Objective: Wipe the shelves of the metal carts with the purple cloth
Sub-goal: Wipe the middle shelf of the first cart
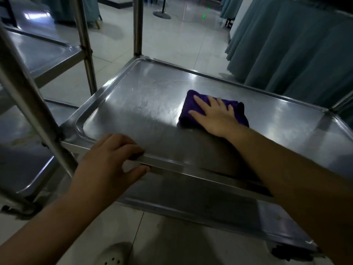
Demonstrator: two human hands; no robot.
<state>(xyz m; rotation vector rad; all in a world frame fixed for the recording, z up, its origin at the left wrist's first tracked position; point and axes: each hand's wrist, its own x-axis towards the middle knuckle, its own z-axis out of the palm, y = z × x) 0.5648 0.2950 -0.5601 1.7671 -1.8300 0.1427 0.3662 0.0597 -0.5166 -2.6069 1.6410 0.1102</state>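
Room: dim hall with a pale tiled floor [181, 46] that is catching reflections; teal drapes [290, 54] are hanging at the right.
Near cart: a stainless steel shelf [145, 104] with a raised rim is filling the middle of the view, upright posts [138, 25] rising at its far corners, a lower shelf [191, 199] showing beneath.
Second cart: standing just beside it on the left, its shelves [42, 52] stacked behind a slanting post [32, 104].
Purple cloth: folded purple cloth [193, 104] is lying flat on the near cart's shelf, right of centre.
Right hand: right hand [215, 115] is pressing down on the cloth, fingers straight and spread.
Left hand: left hand [112, 159] is gripping the shelf's front rim, fingers curled over the top, thumb underneath.
Floor below: a pale perforated shoe [112, 255] is showing at the bottom edge.
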